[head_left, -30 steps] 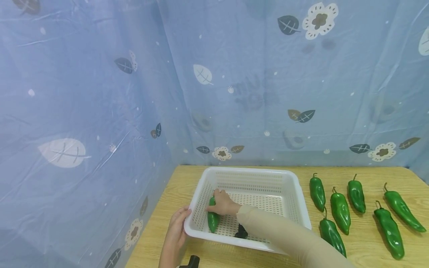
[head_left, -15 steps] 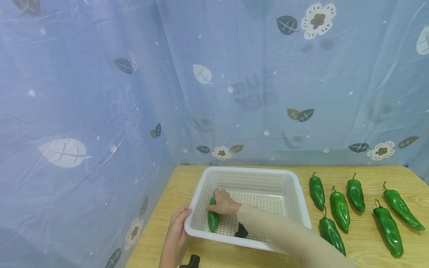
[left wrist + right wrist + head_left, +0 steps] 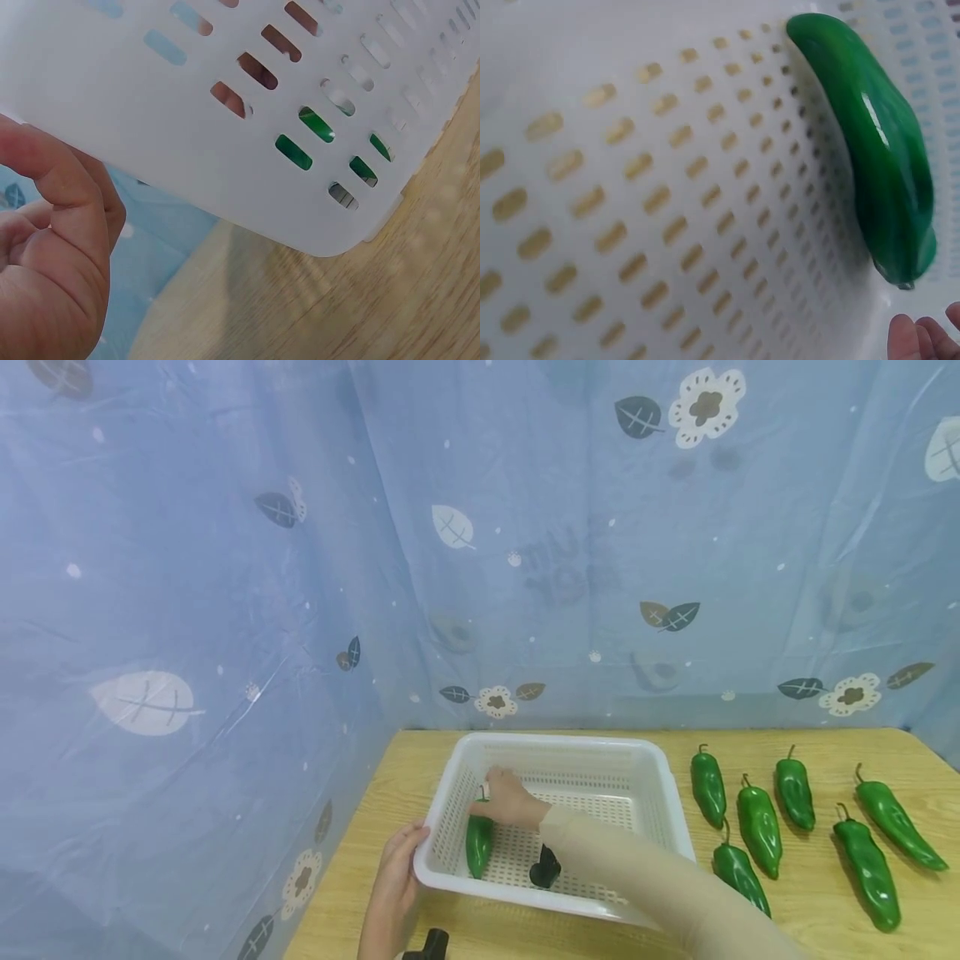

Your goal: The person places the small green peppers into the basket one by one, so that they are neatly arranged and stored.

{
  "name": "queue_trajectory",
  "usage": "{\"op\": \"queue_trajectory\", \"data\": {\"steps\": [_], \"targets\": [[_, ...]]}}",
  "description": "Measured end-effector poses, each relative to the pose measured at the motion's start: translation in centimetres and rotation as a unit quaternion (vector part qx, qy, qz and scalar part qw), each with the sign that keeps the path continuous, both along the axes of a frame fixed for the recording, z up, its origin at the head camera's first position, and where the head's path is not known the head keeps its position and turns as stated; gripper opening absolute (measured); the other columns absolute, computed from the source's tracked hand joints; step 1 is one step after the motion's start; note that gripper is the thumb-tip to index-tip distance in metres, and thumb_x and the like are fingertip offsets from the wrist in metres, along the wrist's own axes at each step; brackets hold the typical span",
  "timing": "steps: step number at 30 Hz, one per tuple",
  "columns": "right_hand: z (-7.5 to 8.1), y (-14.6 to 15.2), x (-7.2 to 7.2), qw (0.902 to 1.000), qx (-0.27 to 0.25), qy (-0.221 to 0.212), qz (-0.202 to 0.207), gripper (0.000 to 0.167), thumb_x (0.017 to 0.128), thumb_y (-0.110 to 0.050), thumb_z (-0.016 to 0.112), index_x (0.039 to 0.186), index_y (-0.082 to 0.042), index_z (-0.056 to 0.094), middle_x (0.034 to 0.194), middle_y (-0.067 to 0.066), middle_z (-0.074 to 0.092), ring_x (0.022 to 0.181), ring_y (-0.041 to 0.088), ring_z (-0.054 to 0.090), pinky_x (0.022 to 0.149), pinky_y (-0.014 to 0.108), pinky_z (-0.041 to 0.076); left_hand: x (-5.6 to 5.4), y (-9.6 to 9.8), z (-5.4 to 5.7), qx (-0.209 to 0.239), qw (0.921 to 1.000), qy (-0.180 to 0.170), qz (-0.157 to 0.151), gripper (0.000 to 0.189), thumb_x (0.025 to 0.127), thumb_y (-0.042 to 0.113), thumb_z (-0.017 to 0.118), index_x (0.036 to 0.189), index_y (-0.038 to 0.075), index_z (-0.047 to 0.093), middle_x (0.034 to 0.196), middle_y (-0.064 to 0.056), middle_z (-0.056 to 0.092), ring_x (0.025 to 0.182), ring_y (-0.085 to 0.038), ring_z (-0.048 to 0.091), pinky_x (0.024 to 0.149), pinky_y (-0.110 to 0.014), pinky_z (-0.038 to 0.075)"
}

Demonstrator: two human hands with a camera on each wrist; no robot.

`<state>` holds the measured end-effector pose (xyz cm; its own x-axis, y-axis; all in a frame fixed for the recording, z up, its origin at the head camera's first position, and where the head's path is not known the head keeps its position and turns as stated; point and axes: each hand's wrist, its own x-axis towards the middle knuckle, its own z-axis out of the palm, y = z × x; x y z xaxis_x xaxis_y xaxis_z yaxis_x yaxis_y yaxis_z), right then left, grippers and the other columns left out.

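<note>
A green chili pepper (image 3: 479,843) lies at the left end of a white perforated plastic basket (image 3: 555,740), its stem towards the back. Just off its stem end is my right hand (image 3: 510,800), inside the basket, with fingers loosely bent. In the right wrist view a gap shows between the fingertips (image 3: 904,339) and the pepper (image 3: 881,150). My left hand (image 3: 397,870) holds the basket's left rim near the front corner. The left wrist view shows its bent fingers (image 3: 67,172) at the rim, and green shows through the slots of the basket wall (image 3: 165,142).
Several more green chili peppers (image 3: 761,831) lie on the wooden table (image 3: 615,945) right of the basket. A blue patterned curtain (image 3: 570,527) hangs behind and to the left. Black wrist camera parts (image 3: 545,867) show by the right sleeve (image 3: 645,881).
My right hand has let go of the pepper and shifted slightly back and right. The pepper stays against the basket's left side. The left hand keeps its place on the rim.
</note>
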<state>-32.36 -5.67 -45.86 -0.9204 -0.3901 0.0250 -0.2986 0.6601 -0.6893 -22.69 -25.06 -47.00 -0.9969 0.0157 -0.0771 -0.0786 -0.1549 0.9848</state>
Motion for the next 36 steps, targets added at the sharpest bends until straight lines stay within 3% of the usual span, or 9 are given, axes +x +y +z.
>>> {"op": "queue_trajectory", "data": {"steps": [5, 11, 24, 36], "targets": [[1.3, 1.0, -0.2, 0.9998, -0.007, -0.012, -0.015, 0.069, 0.083, -0.035, 0.070, 0.131, 0.006, 0.042, 0.124, 0.021, 0.051, 0.117, 0.036, 0.049, 0.102, 0.050, 0.043, 0.2, 0.0, 0.1, 0.013, 0.9999, 0.007, -0.002, 0.051, 0.096, 0.021, 0.049, 0.135, -0.011, 0.038, 0.132, -0.018, 0.051, 0.118, -0.023, 0.056, 0.100, -0.036, 0.048], [3.2, 2.5, -0.5, 0.9997, -0.012, -0.009, -0.017, 0.065, 0.086, -0.034, 0.068, 0.129, 0.007, 0.043, 0.125, 0.023, 0.050, 0.119, 0.037, 0.048, 0.102, 0.050, 0.043, 0.4, 0.0, 0.1, 0.008, 0.9999, 0.013, 0.003, 0.051, 0.097, 0.024, 0.051, 0.133, -0.010, 0.040, 0.123, -0.009, 0.058, 0.110, -0.017, 0.060, 0.095, -0.033, 0.051], [6.0, 5.9, -0.6, 0.9987, -0.046, 0.009, -0.019, 0.058, 0.089, -0.031, 0.064, 0.126, 0.009, 0.045, 0.120, 0.023, 0.054, 0.111, 0.035, 0.054, 0.095, 0.046, 0.048, 0.3, -0.1, -0.2, 0.008, 1.0000, 0.001, 0.003, 0.051, 0.096, 0.023, 0.049, 0.135, -0.009, 0.039, 0.126, -0.013, 0.056, 0.113, -0.019, 0.059, 0.096, -0.033, 0.051], [8.2, 9.2, -0.8, 0.9966, -0.073, -0.023, -0.031, 0.062, 0.091, -0.040, 0.060, 0.133, 0.002, 0.042, 0.133, 0.021, 0.050, 0.122, 0.034, 0.048, 0.101, 0.047, 0.044, 0.2, 0.0, 0.0, 0.006, 0.9999, -0.004, 0.010, 0.054, 0.096, 0.025, 0.050, 0.137, -0.008, 0.037, 0.133, -0.017, 0.051, 0.116, -0.019, 0.057, 0.097, -0.032, 0.050]]}}
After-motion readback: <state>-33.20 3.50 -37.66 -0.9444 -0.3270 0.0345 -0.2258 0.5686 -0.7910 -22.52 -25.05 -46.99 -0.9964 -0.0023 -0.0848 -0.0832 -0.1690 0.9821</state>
